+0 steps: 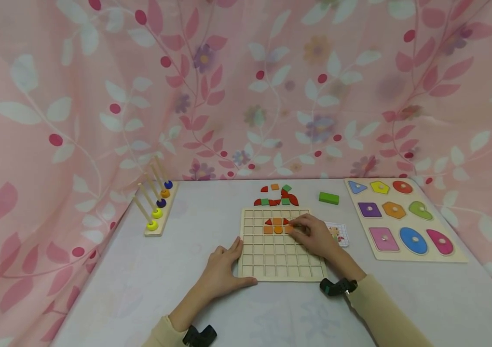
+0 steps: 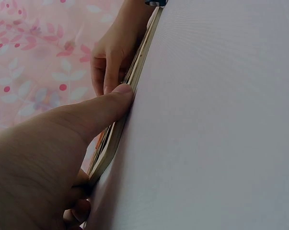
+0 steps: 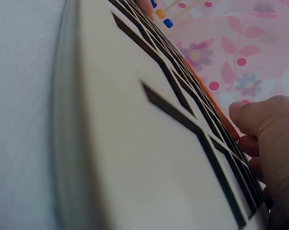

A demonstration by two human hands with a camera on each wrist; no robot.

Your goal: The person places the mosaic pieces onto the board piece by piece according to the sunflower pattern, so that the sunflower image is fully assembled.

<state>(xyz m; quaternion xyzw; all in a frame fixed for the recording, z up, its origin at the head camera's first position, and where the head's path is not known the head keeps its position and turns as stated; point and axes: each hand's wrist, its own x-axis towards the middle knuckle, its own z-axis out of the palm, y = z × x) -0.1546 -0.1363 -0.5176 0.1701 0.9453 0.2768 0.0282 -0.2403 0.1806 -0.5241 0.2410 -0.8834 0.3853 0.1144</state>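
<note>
A wooden grid board (image 1: 280,260) lies flat, its upper rows holding orange squares (image 1: 277,221), red triangles (image 1: 268,222) and an orange round tile (image 1: 278,230). At its front left corner, my left hand (image 1: 224,272) rests with the straight thumb (image 2: 103,108) along the near edge and the fingers against the left side. My right hand (image 1: 315,236) reaches over the board's right side, thumb and forefinger pinching an orange square tile (image 1: 288,230) in the second row. A red triangle (image 1: 286,221) sits right by its fingertips. The palm side of this hand is hidden in the head view.
Loose red, green and orange tiles (image 1: 265,202) lie behind the board, with a green block (image 1: 329,198) to their right. A picture card (image 1: 339,233) is partly behind the right hand. A shape puzzle (image 1: 385,248) stands right, a peg stand (image 1: 155,233) with rings left.
</note>
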